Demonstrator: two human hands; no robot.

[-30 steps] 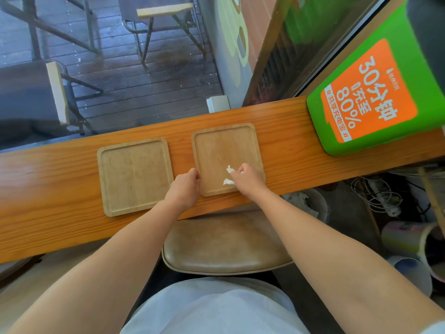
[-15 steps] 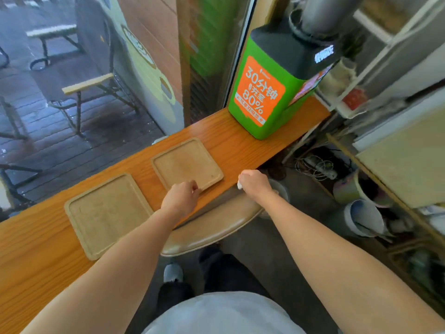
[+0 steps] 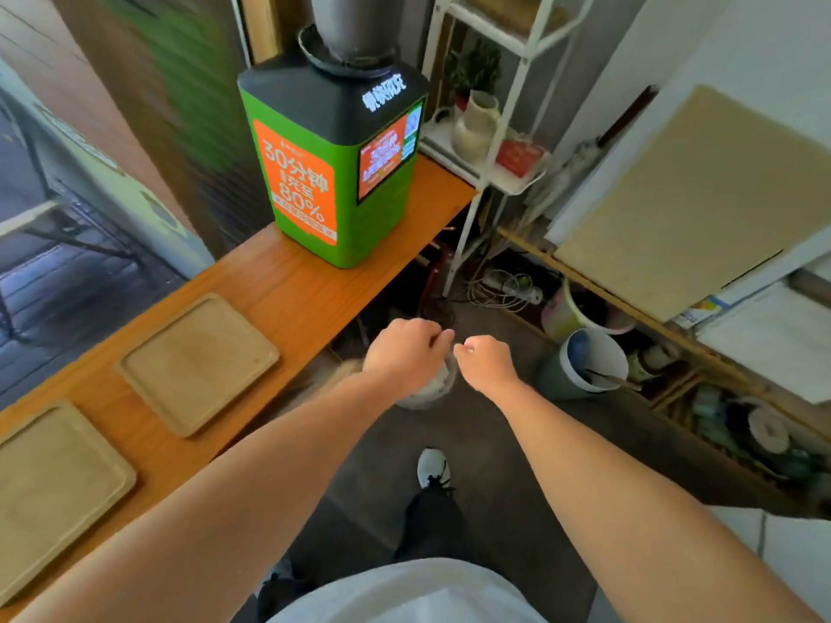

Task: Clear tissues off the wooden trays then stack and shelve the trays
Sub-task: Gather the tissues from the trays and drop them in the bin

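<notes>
Two bare wooden trays lie on the long wooden counter: the nearer tray at the lower left, the farther tray beyond it. Both my hands are off the counter, held close together above a small waste bin on the floor that holds white crumpled tissue. My left hand is a closed fist with nothing showing in it. My right hand is closed too, with a small white bit of tissue showing at the thumb.
A green and orange charging kiosk stands at the counter's far end. Beside it is a white wire shelf with a vase. On the floor are a blue-grey bucket, cables, a stool seat and my shoe.
My right hand took the tissue off the farther tray and swung right over the bin. My left hand let go of that tray's edge and followed. The view turned right.
</notes>
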